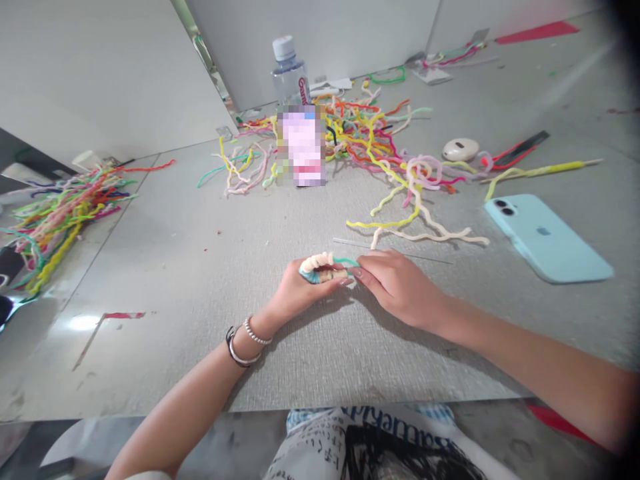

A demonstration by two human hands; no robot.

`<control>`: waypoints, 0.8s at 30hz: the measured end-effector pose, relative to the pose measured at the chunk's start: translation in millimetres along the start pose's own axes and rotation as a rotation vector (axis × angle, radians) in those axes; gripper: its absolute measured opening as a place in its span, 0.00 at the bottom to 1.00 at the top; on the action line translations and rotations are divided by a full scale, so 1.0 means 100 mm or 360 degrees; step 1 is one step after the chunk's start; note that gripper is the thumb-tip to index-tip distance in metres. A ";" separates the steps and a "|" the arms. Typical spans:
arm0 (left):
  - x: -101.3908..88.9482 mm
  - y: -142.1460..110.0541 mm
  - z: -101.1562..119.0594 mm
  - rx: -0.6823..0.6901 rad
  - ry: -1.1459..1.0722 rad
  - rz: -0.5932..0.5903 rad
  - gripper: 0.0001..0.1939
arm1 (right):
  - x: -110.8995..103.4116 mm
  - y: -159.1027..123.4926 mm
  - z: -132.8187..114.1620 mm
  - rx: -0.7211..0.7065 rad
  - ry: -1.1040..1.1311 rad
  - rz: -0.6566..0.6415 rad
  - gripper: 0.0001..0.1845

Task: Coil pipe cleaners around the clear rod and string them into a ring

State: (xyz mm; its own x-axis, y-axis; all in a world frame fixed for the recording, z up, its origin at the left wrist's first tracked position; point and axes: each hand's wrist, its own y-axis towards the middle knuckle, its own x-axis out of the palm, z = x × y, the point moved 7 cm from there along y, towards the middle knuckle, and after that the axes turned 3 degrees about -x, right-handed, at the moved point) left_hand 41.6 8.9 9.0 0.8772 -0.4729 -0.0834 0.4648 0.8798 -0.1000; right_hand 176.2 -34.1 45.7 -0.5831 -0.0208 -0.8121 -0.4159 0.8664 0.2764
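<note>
My left hand (295,293) is closed around a small crocheted-looking piece (317,263) in cream and blue, held just above the grey table. A green strand of yarn (344,261) runs from this piece toward my right hand (395,283). My right thumb and fingers pinch together where the strand ends, close to the left fingertips. Part of the piece is hidden behind my left thumb. Just beyond my right hand, a thin needle-like rod (430,258) and a pale stick (345,241) lie on the table.
Tangled yarn scraps (390,143) spread across the back, with another pile (75,213) at left. A clear bottle (290,73) stands behind a blurred-out phone-like screen (305,150). A light blue phone (547,237), a white case (461,149) and a yellow-handled hook (560,169) lie at right.
</note>
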 end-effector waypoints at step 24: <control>-0.12 0.03 0.01 0.0075 0.0070 0.0074 0.21 | -0.25 0.00 0.15 0.0215 -0.0090 0.0263 0.20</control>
State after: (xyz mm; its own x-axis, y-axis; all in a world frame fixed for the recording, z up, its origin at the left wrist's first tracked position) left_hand 32.0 17.1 10.4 0.8923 -0.4321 -0.1306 0.4296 0.9017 -0.0481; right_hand 201.6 -25.5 58.6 -0.5942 0.1518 -0.7899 -0.2182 0.9148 0.3399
